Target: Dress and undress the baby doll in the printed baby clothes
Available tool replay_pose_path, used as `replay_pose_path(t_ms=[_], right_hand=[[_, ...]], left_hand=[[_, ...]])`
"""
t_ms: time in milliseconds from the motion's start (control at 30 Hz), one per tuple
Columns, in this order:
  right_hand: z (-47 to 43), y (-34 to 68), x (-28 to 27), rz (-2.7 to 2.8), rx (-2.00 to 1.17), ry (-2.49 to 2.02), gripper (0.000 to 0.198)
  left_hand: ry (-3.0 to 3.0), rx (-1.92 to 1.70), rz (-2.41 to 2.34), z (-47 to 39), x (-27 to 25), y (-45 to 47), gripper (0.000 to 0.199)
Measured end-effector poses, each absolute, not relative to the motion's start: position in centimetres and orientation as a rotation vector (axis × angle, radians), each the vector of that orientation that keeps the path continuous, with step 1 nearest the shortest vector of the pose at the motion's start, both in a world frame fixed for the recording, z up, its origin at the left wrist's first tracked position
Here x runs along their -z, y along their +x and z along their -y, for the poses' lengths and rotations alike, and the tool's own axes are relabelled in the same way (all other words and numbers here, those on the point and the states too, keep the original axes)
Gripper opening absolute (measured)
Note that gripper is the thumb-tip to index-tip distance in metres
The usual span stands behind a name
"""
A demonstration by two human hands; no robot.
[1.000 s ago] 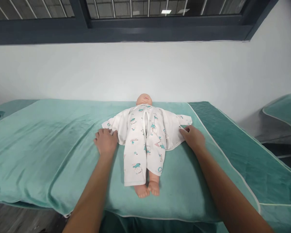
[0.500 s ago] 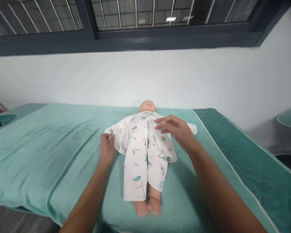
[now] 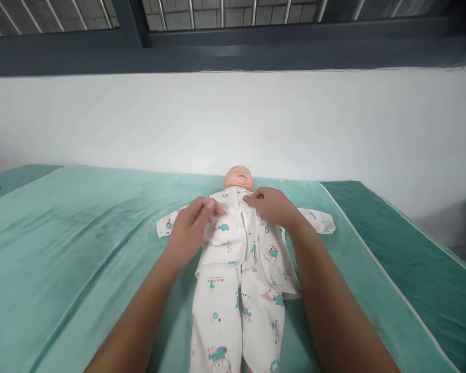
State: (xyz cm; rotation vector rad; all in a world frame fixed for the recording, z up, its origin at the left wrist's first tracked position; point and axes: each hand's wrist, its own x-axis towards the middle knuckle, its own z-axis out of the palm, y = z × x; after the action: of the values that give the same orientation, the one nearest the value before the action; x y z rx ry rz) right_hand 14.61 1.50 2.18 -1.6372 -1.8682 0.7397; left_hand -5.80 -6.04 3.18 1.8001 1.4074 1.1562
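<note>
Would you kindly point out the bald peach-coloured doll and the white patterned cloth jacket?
Bald peach-coloured doll (image 3: pixel 238 178): head camera view, on the doll's head.
White patterned cloth jacket (image 3: pixel 233 239): head camera view, on the front panel at picture left.

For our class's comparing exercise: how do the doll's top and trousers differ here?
The top has sleeves spread sideways; the trousers have legs running toward the camera. The left hand and right hand are over the top, not the trousers. Both garments are white with teal prints.
</note>
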Motion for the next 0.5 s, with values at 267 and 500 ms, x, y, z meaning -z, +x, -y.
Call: replay_pose_path(t_ms=[267, 500], right_hand=[[-3.0, 14.2, -0.9, 1.325, -1.119, -1.222, 0.024], [-3.2, 12.1, -0.7, 1.203, -0.953, -1.222, 0.019]], left_hand=[[1.78, -1.05, -1.603, -3.0, -2.6, -3.1, 0.02], [1.657, -1.117, -1.594, -4.2, -1.8, -2.3, 0.009]])
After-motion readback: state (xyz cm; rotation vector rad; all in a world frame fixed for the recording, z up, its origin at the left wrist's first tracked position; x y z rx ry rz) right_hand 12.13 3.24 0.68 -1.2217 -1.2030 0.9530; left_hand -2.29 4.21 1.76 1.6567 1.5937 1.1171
